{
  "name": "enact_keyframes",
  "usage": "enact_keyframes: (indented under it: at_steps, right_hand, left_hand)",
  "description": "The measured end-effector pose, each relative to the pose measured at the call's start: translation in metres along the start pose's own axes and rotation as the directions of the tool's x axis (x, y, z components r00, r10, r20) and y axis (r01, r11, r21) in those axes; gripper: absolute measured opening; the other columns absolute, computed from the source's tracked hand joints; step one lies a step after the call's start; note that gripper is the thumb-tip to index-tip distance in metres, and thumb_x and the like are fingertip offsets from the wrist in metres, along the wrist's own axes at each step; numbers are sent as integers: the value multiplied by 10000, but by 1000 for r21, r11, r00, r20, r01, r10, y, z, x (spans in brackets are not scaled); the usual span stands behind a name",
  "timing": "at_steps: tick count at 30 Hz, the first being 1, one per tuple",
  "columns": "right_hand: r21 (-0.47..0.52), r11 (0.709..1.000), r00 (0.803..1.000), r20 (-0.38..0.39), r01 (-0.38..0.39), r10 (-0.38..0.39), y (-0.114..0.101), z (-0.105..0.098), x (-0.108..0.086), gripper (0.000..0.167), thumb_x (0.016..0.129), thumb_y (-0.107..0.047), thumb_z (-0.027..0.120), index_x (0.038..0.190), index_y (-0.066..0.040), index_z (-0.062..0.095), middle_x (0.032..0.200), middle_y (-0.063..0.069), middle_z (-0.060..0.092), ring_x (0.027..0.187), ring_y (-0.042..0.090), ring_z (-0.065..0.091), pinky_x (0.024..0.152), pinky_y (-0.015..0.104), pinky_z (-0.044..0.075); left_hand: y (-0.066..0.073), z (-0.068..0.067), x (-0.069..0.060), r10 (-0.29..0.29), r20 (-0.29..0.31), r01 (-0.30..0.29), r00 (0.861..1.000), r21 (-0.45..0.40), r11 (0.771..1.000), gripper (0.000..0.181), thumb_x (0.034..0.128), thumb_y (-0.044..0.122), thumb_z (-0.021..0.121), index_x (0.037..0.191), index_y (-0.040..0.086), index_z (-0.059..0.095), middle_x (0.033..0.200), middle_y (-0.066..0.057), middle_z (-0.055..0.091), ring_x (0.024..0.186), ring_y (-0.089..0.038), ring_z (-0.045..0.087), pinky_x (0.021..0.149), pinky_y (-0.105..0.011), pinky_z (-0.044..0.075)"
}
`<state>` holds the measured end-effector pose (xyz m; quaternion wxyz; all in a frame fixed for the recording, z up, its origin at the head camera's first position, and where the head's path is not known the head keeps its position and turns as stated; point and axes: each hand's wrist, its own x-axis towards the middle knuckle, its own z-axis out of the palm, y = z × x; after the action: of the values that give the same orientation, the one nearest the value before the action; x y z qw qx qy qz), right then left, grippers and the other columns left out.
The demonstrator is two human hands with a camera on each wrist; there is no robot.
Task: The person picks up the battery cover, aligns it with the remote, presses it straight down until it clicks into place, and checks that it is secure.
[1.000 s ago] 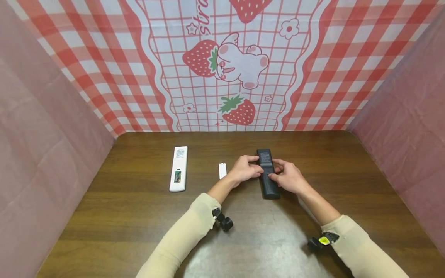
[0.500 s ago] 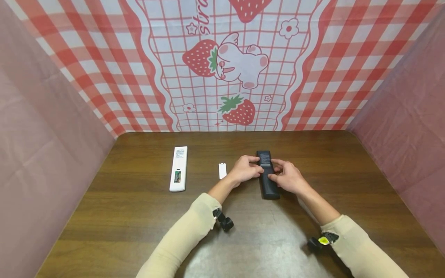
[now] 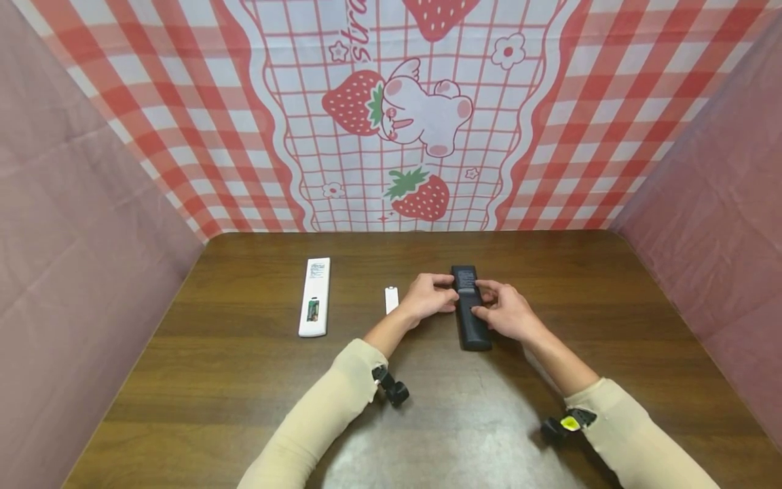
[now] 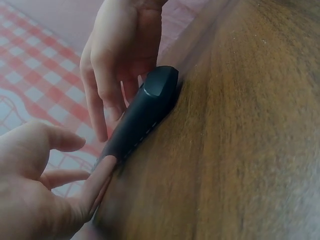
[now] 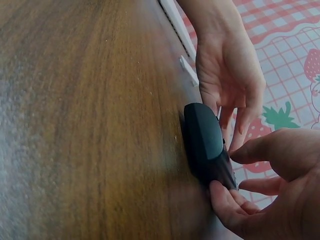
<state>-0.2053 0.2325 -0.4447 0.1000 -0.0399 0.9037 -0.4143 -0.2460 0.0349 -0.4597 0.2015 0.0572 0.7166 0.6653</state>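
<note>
A black remote control (image 3: 472, 333) lies back side up on the wooden table, between both hands. My left hand (image 3: 426, 299) touches its left edge with the fingertips; the left wrist view has the thumb (image 4: 70, 142) lifted clear of it. From the other side my right hand (image 3: 512, 314) holds the remote, thumb on its back and fingers along the right edge. To the left lies a white remote control (image 3: 318, 285), its battery compartment uncovered. A small white battery cover (image 3: 392, 300) lies beside my left hand, its lower end hidden by that hand.
The brown table (image 3: 208, 401) runs back to a red-and-white strawberry cloth (image 3: 415, 122). Pink cloth walls (image 3: 79, 238) close in both sides. Each sleeve carries a small black wrist camera (image 3: 391, 388).
The black remote has slid slightly toward me. My left thumb has drawn back leftward off its surface. The right hand stays nearly in place, and the white pieces have not moved.
</note>
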Motion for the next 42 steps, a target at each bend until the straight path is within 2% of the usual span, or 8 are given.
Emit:
enact_keyframes:
  at_steps: [9,18,26,32,42]
  right_hand:
    - [-8,1000,1000,-16,11,-11,-4,-5,-1,643,1043,-78,744,1615,89,501,1347,407,711,751,172,730,623,249,635]
    - [20,1000,999,-46,23,-22,-6,-7,-1,636,1039,-75,744,1610,77,511,1304,377,709,810,185,741,633,248,638]
    - [1,999,993,-107,51,-51,-7,-9,2,587,1035,-105,754,1573,44,573,1287,358,721,796,149,700,616,235,613]
    - [-2,998,993,-101,64,-63,-12,-8,3,558,1038,-108,759,1551,38,596,1274,342,733,791,122,692,604,227,601]
    - [6,996,989,-123,86,-84,-15,-5,4,489,1036,-109,771,1490,29,654,1264,325,765,784,77,684,604,204,606]
  left_hand:
    - [2,-4,0,15,-20,-14,1000,25,1000,488,1023,-21,678,1506,-83,652,1427,-331,743,1217,-433,812,973,-356,738]
    - [3,-10,0,49,-25,-48,998,54,997,428,1051,-9,666,1476,-55,689,1474,-261,741,1258,-373,798,941,-340,746]
    - [5,-15,-3,94,-27,-91,995,76,993,432,1056,-24,636,1485,-48,683,1454,-261,745,1282,-394,781,927,-334,748]
    - [6,-21,-6,124,-50,-120,991,85,989,434,1043,-35,646,1474,-48,691,1449,-270,744,1280,-405,779,899,-316,750]
    - [8,-30,-11,164,-47,-156,985,133,979,438,1044,-38,637,1479,-56,682,1470,-281,730,1308,-434,763,891,-316,751]
